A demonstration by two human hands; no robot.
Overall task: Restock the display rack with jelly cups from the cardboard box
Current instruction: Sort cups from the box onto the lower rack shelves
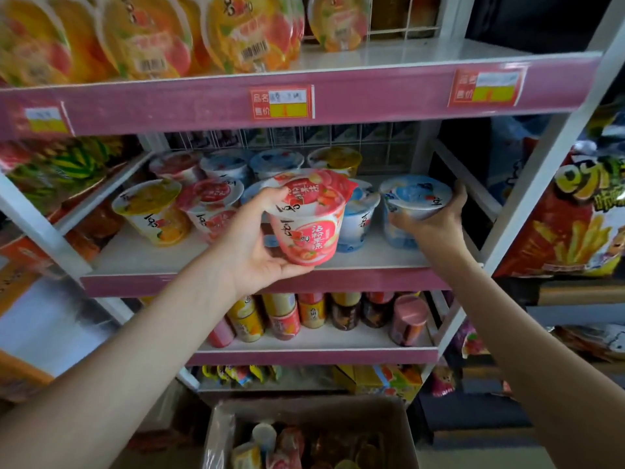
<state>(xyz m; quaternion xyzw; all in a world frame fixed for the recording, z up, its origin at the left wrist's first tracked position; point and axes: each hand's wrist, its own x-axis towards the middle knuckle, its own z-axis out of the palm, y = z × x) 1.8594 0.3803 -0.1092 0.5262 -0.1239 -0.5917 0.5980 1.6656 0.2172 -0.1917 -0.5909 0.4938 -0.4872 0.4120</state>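
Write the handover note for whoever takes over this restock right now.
Left hand holds a pink jelly cup in front of the middle shelf, not yet placed.
Right hand grips a blue jelly cup at the shelf's right end; set down or not, cannot tell.
Done: shelved cups stand on that shelf.
Left: place both, then empty the cardboard box below, which holds more stock.

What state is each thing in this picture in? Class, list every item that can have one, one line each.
left hand: holds the red jelly cup
red jelly cup: sealed, lifted in front of the shelf
right hand: grips the blue jelly cup
blue jelly cup: sealed, at the shelf's right end
yellow jelly cup: sealed, standing on the shelf
middle shelf: partly stocked
cardboard box: open, cups inside
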